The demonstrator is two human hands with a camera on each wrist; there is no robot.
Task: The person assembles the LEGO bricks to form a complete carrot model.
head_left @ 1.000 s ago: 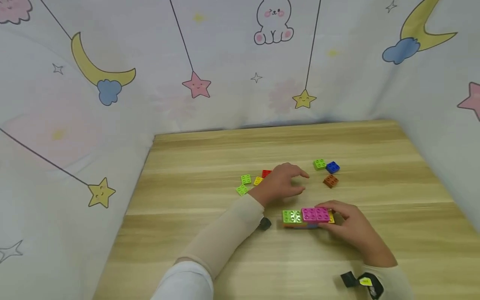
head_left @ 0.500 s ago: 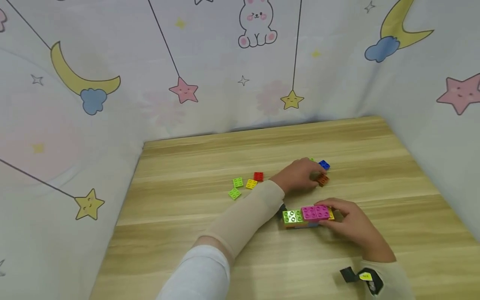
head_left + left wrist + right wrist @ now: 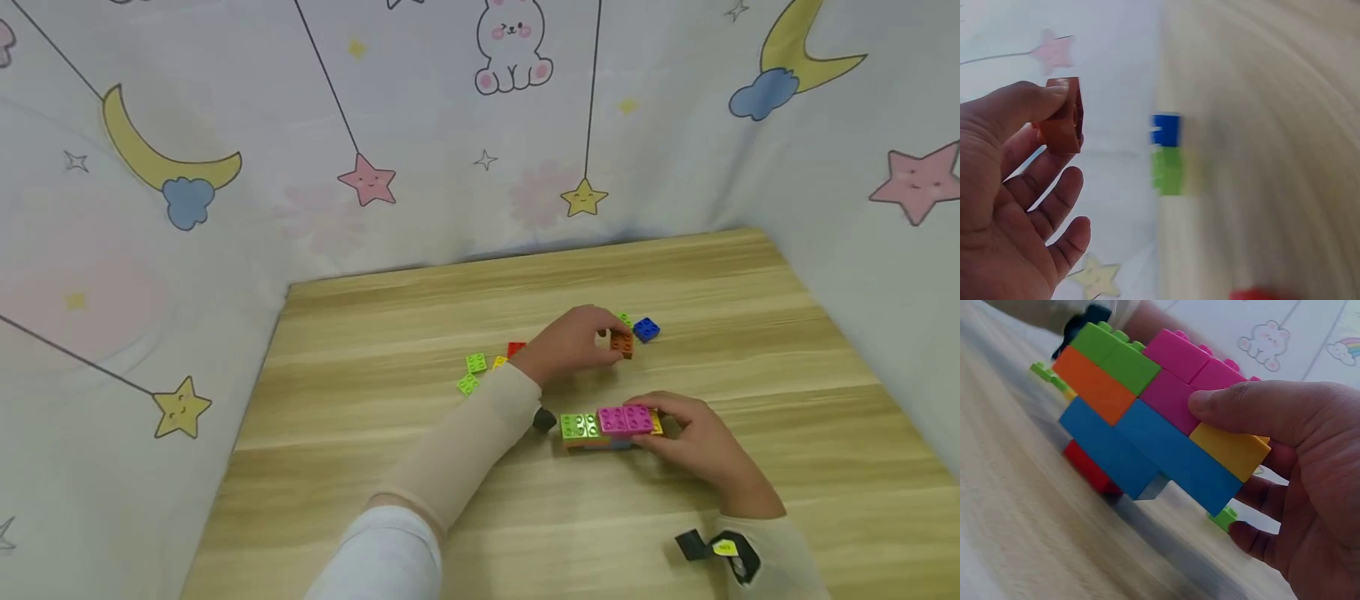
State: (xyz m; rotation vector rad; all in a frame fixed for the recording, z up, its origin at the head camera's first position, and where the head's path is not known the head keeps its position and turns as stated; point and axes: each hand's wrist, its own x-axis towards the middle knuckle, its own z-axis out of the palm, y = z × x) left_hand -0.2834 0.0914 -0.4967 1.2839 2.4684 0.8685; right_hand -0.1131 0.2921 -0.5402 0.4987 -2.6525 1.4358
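My left hand (image 3: 573, 337) pinches a brown toy brick (image 3: 622, 346) over the far part of the table. In the left wrist view, the thumb presses one side of this brown brick (image 3: 1063, 128), and the other fingers are loosely bent. My right hand (image 3: 697, 433) grips the right end of a stack of building bricks (image 3: 626, 419) nearer to me. Seen from the right wrist, the stack has green and pink bricks (image 3: 1179, 353) on top, orange, magenta and yellow below, then blue bricks (image 3: 1179, 456). A red brick (image 3: 1088, 465) shows just under the lower blue one.
A green brick (image 3: 624, 319) and a blue brick (image 3: 647, 330) lie just beyond the left fingertips. Red (image 3: 516, 350), yellow (image 3: 500, 362) and two green bricks (image 3: 476, 362) lie left, partly behind the left forearm. A patterned cloth (image 3: 450, 217) hangs behind the table (image 3: 360, 333).
My left hand has reached right, taken hold of the brown brick and drawn it back left. The right hand keeps its grip on the stack in nearly the same spot.
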